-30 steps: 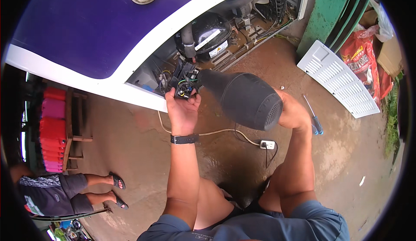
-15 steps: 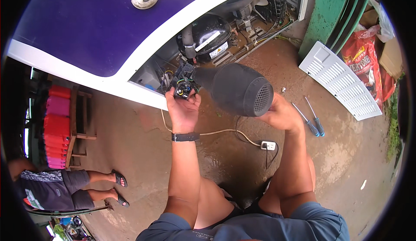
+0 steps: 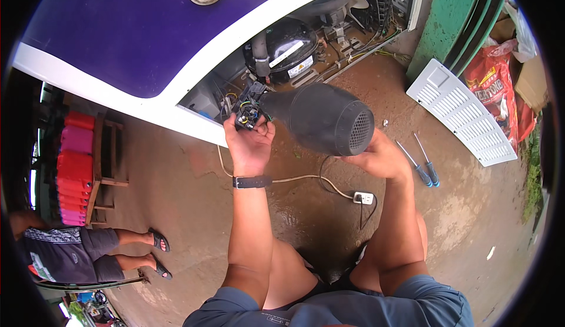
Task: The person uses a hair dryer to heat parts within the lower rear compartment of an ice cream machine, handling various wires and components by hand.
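Just left of the frame's centre, the left hand [image 3: 250, 151] holds a small black electrical part with coloured wires [image 3: 249, 114]. Right of centre, the right hand [image 3: 384, 159] holds a black hair dryer [image 3: 323, 118], its grip hidden, nozzle just beside that part. A glossy black domed compressor [image 3: 289, 43] sits in the upper middle; two blue-handled screwdrivers [image 3: 424, 176] lie at right.

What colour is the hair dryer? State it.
The hair dryer is black, clearest in the head view.
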The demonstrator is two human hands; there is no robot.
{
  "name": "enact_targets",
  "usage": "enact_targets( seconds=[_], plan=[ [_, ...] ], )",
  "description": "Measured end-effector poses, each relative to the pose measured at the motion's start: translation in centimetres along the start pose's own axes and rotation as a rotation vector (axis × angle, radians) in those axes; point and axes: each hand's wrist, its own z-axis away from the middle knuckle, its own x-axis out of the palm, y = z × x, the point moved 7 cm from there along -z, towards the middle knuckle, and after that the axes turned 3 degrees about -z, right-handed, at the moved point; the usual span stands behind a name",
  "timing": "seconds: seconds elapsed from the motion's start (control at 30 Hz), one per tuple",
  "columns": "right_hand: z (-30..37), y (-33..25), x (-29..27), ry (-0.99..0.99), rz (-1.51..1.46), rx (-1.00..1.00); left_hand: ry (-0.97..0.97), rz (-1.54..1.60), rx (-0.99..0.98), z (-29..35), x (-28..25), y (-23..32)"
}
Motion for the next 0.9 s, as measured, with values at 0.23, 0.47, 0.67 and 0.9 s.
enact_targets(
  seconds=[0.23, 0.47, 0.67, 0.9],
  plan=[
    [0.3, -0.9, 0.3, -0.029, 0.047, -0.084, 0.12, -0.004, 0.034, 0.4, 0.8, -0.1],
    [-0.2, -1.8, 1.4, -0.101, 0.053, -0.059, 0.147, 0.06, 0.043, -0.1, 0.3, 0.2],
    [-0.5, -1.6, 2.1, -0.16, 0.13, -0.221, 0.04, -0.031, 0.045, -0.1, 0.2, 0.2],
    [-0.5, -2.8, 3.2, -0.223, 0.329, -0.166, 0.067, -0.001, -0.046, -0.7, -1.5, -0.2]
  ],
)
